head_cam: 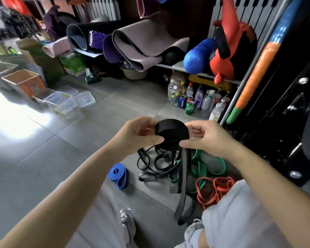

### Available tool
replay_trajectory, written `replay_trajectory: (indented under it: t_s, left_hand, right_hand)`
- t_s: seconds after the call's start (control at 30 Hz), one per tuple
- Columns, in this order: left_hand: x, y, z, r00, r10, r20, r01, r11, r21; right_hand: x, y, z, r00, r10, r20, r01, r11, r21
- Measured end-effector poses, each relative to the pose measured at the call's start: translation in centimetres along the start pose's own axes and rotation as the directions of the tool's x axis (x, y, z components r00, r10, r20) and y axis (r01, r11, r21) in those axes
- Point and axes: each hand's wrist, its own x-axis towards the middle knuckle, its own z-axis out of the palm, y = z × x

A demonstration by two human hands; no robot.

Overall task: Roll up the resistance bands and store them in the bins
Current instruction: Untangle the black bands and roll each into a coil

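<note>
Roll of black resistance band (170, 131) being pinched in mid-air — left hand (136, 135) and right hand (208, 138) each gripping a side between thumb and curled fingers, loose tail (185, 176) hanging down toward the floor (79, 149). Lying below: blue band (118, 175), thin black bands (156, 163), green bands (200, 169), red bands (215, 190). Sitting well apart at left — clear bins (66, 102).

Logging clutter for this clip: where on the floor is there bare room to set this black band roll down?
Bare floor runs between the clear plastic bins and the bottles, and also left of the blue band. Crowded: below the half-rolled black band, loose black bands, green bands and red bands tangle together beside the black rack.
</note>
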Motion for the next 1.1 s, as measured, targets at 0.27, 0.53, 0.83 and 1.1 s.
replay_trajectory:
  t_s: [0.27, 0.53, 0.83, 1.1]
  left_hand:
    - [2.8, -2.4, -0.3, 0.998, 0.061, -0.007, -0.062, 0.984, -0.168]
    - [2.5, -2.2, 0.8, 0.989, 0.128, 0.08, -0.145, 0.657, 0.739]
    - [1.4, -2.5, 1.4, 0.99, 0.107, -0.09, -0.044, 0.851, 0.524]
    - [1.8, -3.5, 1.9, 0.979, 0.032, -0.203, -0.061, 0.988, -0.141]
  right_hand:
    - [2.5, 1.2, -0.3, 0.999, 0.037, 0.008, -0.038, 0.996, 0.083]
    - [2.6, -0.1, 1.1, 0.997, 0.052, 0.053, -0.018, 0.862, -0.506]
    - [1.4, 0.3, 1.6, 0.992, 0.121, 0.019, -0.107, 0.929, -0.354]
    - [1.7, 2.2, 1.8, 0.999, -0.014, 0.034, 0.007, 0.979, 0.206]
